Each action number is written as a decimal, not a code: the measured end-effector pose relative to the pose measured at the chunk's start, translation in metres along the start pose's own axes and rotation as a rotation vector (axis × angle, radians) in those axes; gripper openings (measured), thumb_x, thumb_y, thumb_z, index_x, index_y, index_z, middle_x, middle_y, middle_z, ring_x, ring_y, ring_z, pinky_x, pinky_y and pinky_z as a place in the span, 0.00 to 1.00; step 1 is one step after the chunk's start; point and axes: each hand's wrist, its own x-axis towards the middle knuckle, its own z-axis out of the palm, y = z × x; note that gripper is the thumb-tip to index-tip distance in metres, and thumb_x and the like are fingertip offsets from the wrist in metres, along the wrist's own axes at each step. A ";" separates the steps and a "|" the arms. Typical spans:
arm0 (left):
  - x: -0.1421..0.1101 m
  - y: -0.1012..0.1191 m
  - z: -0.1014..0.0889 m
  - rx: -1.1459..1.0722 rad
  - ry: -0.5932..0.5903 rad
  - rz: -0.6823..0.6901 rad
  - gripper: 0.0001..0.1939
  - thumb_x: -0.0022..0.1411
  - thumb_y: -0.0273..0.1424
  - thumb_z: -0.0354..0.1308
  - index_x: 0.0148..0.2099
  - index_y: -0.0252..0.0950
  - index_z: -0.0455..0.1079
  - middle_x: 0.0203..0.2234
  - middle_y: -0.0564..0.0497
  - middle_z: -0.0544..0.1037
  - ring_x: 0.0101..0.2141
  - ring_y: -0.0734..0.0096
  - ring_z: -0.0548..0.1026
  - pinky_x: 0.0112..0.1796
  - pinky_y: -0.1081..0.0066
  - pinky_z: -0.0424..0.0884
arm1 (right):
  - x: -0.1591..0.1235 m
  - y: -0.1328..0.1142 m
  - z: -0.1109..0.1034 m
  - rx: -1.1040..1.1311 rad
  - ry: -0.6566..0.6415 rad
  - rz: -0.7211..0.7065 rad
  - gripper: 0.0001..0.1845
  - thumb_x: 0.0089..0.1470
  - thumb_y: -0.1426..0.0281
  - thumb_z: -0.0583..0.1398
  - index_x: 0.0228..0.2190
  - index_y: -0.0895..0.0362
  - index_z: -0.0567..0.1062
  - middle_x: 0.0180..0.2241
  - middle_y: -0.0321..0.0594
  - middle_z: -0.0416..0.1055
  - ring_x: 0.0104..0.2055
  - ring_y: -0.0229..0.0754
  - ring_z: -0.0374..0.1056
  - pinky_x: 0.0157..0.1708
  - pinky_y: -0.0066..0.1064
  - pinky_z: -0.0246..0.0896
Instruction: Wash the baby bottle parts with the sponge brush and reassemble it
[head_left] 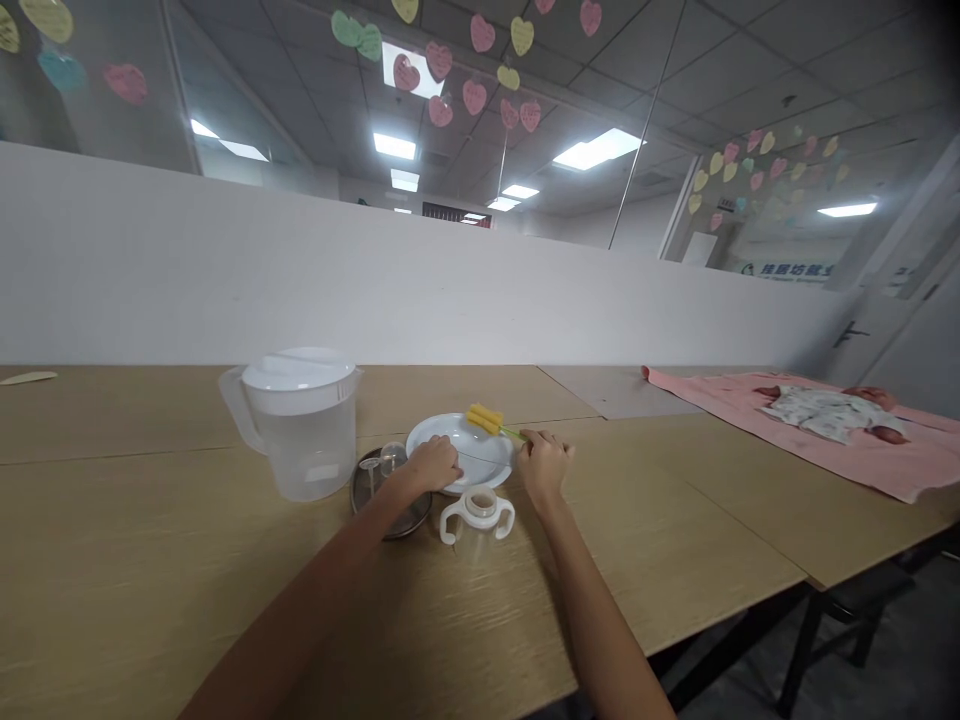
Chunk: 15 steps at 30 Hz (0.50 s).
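Observation:
My right hand (545, 465) is closed around the thin green handle of a bottle brush. Its yellow sponge head (484, 418) lies over the far rim of a white plate (480, 468). My left hand (435, 462) is over the plate's left side with its fingers curled in; what they hold, if anything, is hidden. Between my forearms stands a clear baby bottle (475, 540) without a cap, with a white two-handled collar (480, 512). Left of it, partly behind my left wrist, a round dark metal tray (409, 520) carries small clear bottle parts (391, 458).
A lidded translucent pitcher (311, 440) stands left of the tray. At the far right, a baby-like figure (817, 412) in patterned white clothing lies on a pink towel (847, 465). A white partition (450, 300) runs behind the wooden table (150, 580); a dark stool (862, 600) is at lower right.

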 end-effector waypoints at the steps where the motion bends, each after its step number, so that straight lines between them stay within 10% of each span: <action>1: -0.001 0.000 -0.001 0.008 0.005 -0.004 0.09 0.54 0.29 0.54 0.27 0.32 0.73 0.33 0.41 0.75 0.40 0.57 0.71 0.37 0.67 0.64 | 0.000 0.000 0.000 0.004 0.002 0.005 0.17 0.48 0.77 0.51 0.35 0.55 0.78 0.33 0.43 0.75 0.36 0.41 0.64 0.37 0.34 0.40; 15: -0.003 -0.015 -0.004 -0.271 -0.068 -0.061 0.11 0.48 0.37 0.54 0.24 0.35 0.70 0.20 0.54 0.72 0.26 0.70 0.69 0.27 0.75 0.60 | -0.001 -0.002 -0.001 0.051 0.044 0.030 0.18 0.47 0.78 0.51 0.33 0.56 0.78 0.31 0.43 0.75 0.34 0.41 0.64 0.36 0.33 0.39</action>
